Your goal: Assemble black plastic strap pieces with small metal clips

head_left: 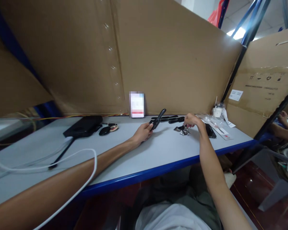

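Note:
My left hand (pixel 143 133) is closed on a black handled tool (pixel 161 113), held tilted above the grey tabletop (pixel 163 143) with its handle pointing up and to the right. My right hand (pixel 191 120) reaches down with its fingers pinched at a small pile of shiny dark metallic pieces (pixel 184 130). Whether one of these pieces is between the fingertips is too small to tell. Several black handled items (pixel 174 120) lie between my hands, towards the cardboard wall.
A lit tablet (pixel 137 105) leans against the cardboard wall (pixel 158 64). At left lie a black case (pixel 84 126), a black mouse-like object (pixel 104 131) and a white cable (pixel 95 163). A black phone (pixel 210 131), plastic packaging and a cup (pixel 217 110) sit right; another person's hand (pixel 282 117) shows beyond.

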A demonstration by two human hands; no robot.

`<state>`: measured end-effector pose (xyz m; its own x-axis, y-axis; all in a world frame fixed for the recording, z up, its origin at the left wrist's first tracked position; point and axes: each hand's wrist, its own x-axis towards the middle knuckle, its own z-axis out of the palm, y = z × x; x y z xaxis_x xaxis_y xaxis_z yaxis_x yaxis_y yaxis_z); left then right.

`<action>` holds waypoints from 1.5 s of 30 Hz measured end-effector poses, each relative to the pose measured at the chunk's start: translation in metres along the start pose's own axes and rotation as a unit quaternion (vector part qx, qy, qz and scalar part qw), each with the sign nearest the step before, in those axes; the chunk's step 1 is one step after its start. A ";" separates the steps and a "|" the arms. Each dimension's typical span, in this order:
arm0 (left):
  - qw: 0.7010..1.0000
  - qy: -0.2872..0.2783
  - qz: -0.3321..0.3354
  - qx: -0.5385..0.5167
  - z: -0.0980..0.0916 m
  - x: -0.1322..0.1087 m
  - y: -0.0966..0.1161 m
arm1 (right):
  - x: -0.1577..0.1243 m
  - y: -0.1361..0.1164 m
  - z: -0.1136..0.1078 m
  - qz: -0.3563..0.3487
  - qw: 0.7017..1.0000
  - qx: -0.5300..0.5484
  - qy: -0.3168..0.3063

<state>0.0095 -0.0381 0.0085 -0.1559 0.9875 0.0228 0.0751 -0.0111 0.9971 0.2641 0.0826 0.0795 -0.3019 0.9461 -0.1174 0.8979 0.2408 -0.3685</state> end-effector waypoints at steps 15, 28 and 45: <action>0.999 -0.006 -0.004 0.033 0.004 0.001 -0.001 | -0.014 -0.045 0.035 -0.093 0.985 -0.036 -0.138; 0.999 -0.021 0.006 0.032 0.003 0.004 -0.006 | -0.010 -0.051 0.038 -0.226 0.940 0.230 -0.108; 0.998 -0.021 0.026 0.059 0.002 0.013 -0.012 | -0.010 -0.097 0.077 -0.312 0.914 0.161 0.206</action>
<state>0.0083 -0.0250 -0.0031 -0.1085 0.9917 0.0694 0.1973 -0.0469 0.9792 0.1552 0.0330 0.0460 -0.5165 0.6645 0.5401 0.4317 0.7468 -0.5059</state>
